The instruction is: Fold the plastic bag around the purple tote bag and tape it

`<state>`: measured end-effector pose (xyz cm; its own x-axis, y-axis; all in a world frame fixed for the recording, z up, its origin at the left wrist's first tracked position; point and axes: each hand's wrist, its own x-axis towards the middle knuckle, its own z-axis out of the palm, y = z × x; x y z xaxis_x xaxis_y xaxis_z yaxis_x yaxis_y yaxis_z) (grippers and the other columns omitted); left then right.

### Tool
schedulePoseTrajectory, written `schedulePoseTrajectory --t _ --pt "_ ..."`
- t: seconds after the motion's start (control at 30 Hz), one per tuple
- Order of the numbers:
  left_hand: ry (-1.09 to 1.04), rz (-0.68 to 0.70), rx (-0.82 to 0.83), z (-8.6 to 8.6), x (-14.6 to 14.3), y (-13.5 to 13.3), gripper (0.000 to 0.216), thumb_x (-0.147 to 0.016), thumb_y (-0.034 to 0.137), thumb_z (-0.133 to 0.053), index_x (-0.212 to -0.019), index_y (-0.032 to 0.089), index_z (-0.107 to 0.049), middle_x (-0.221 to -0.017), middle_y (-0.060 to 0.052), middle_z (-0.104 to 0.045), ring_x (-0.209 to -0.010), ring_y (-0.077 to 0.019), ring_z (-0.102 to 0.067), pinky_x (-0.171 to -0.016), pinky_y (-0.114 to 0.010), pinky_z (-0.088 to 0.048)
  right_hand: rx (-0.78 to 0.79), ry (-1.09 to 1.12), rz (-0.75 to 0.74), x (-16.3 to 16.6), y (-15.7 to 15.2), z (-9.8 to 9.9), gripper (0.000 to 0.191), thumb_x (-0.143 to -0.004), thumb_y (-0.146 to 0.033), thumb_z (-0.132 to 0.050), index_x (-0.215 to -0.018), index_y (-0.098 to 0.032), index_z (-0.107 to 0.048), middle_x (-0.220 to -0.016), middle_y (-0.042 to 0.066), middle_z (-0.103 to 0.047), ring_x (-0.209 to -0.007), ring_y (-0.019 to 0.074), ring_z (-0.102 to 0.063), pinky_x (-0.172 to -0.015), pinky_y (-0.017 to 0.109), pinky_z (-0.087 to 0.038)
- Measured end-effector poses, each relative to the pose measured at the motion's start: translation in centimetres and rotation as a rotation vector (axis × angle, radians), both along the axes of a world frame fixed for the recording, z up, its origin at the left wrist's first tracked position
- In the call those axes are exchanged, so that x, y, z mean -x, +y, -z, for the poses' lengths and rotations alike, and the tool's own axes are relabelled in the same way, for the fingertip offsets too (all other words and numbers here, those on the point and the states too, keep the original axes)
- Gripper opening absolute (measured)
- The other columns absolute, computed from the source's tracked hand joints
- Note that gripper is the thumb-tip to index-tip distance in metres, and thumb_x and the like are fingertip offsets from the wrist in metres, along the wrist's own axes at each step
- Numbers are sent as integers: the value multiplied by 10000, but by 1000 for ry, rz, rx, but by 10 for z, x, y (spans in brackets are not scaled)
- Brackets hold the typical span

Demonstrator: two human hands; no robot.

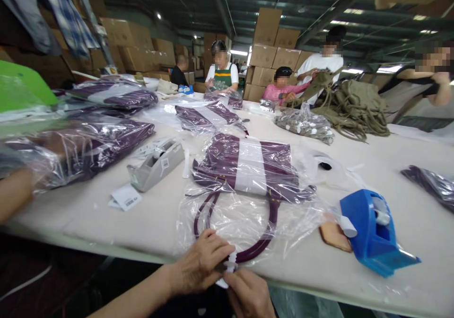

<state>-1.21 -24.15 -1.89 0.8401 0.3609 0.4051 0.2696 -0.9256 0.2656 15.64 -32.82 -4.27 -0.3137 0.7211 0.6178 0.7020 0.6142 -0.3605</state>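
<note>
Purple bag's lying on the table just beyond both hands, handles curving back toward them. Left hand and right hand are both pinching a white strip by the handles. Clear plastic's wrapping the bag, a grey tape dispenser's sitting left, a blue tape dispenser right.

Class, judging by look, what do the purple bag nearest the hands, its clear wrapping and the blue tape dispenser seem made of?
Purple bag: perhaps real or imitation leather, from smooth rounded handles; glare obscures its finish.
Clear wrapping: thin, glossy plastic film, see-through and creased with glints.
Blue tape dispenser: probably moulded plastic, smooth and evenly coloured.
</note>
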Motion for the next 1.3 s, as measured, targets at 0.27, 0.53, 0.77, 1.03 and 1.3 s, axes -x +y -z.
schedulePoseTrajectory --t 0.27,0.53,0.77,1.03,1.3 --pt "-396 -114 -108 27 -13 -16 282 -932 248 -354 -1054 283 -606 -1103 -47 -618 -1012 -158 -559 -1028 -427 -321 -164 -104 45 3 -1 -2 260 -823 -66 -433 -964 -157 -632 -576 18 -576 -514 129 -531 -466 252 -372" --pt "-210 -126 -273 47 -20 -6 272 -932 293 -383 -1096 245 -594 -1172 -30 -626 -1166 -227 -503 -1112 -502 -153 -113 112 74 19 4 -12 300 -901 -188 -447 -626 -201 -566 -478 -14 -496 -421 91 -441 -400 220 -317" --pt "62 -163 -268 18 -2 -8 571 -839 436 -523 -1283 85 -448 -1264 -193 -541 -1249 -328 -425 -1044 -588 -277 294 205 150 -13 12 -11 268 -948 -262 -398 -733 -192 -542 -699 6 -547 -614 90 -539 -592 169 -445" --pt "16 -429 -423 -7 -2 8 538 -839 96 -443 -1359 23 -327 -1471 -248 -227 -1374 -377 -184 -1001 -479 -426 211 -115 375 -22 50 -7 453 -972 -394 -309 -609 -208 -507 -576 -4 -551 -508 108 -529 -520 229 -331" --pt "-192 -434 -421 12 -8 -12 464 -897 98 -387 -1359 63 -369 -1017 -144 -636 -937 -222 -595 -831 -361 -476 294 -185 536 -23 59 15 270 -863 -330 -554 -627 -199 -557 -566 3 -623 -524 130 -587 -524 243 -318"
